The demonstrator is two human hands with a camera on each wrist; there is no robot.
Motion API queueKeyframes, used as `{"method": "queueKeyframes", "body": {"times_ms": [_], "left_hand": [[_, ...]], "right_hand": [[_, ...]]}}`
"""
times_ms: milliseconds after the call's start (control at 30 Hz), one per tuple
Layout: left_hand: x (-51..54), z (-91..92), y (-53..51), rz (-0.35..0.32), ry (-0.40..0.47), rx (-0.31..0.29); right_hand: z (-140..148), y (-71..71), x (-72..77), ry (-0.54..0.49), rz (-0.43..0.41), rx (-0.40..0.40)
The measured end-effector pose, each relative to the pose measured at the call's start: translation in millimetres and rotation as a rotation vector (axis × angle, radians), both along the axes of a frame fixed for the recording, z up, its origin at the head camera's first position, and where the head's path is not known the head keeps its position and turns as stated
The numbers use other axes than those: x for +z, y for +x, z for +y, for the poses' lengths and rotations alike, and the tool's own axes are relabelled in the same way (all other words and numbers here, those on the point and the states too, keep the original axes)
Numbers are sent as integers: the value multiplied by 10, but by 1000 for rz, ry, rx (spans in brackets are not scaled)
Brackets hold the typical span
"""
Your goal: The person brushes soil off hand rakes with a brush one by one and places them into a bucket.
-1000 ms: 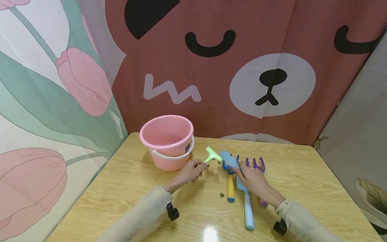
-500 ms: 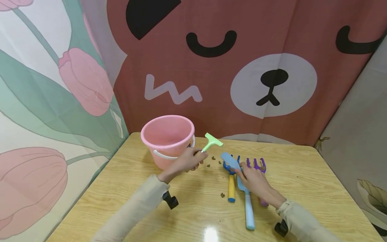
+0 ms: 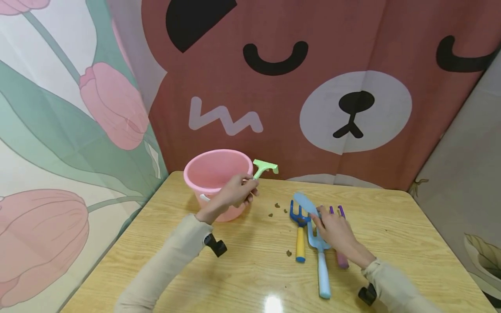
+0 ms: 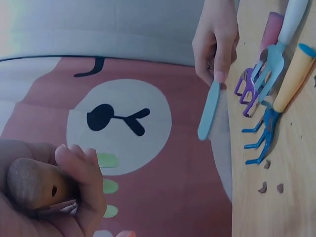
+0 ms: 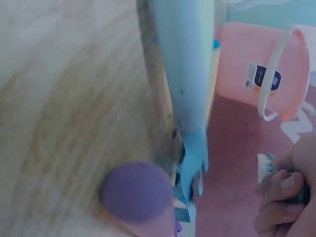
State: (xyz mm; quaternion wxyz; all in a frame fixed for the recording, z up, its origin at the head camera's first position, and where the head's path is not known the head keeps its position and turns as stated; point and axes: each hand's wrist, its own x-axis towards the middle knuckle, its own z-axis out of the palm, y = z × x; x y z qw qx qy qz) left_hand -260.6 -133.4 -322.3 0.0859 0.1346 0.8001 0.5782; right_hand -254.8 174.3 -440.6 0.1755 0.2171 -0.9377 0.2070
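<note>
My left hand (image 3: 236, 190) grips the handle of a small light green rake (image 3: 266, 165), raised beside the pink bucket (image 3: 217, 171) and partly in front of it. Its green tines (image 4: 109, 186) point away past the fingers in the left wrist view. My right hand (image 3: 338, 228) pinches a light blue flat tool (image 4: 210, 111) with a rounded end; its exact kind is unclear. That hand is above several garden tools on the table: a blue fork with a yellow handle (image 3: 300, 243), a light blue fork (image 3: 322, 261) and a purple fork with a pink handle (image 3: 342, 260), partly hidden.
Small brown crumbs (image 3: 277, 205) lie on the wooden table (image 3: 250, 278) between the bucket and the forks. The bucket's white handle (image 5: 269, 81) hangs at its side. A cloth with a printed bear (image 3: 274, 108) hangs behind the table's back edge.
My left hand has moved up and left toward the bucket, lifting the green rake away from the crumbs. My right hand and its light blue tool have shifted slightly right.
</note>
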Motion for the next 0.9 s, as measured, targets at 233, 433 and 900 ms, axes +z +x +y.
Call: {"method": "queueKeyframes", "body": {"times_ms": [233,433,900], "left_hand": [[100,-116,-74,-11,-20,51],[165,-220,-125,-4,-112,121],[208,-395,-262,-36,-136,207]], "right_hand": [[91,-16,51,-19,-30,-26],[125,-6,24,-12,-54,-31],[131,-8,-12,-4,-63,-17]]}}
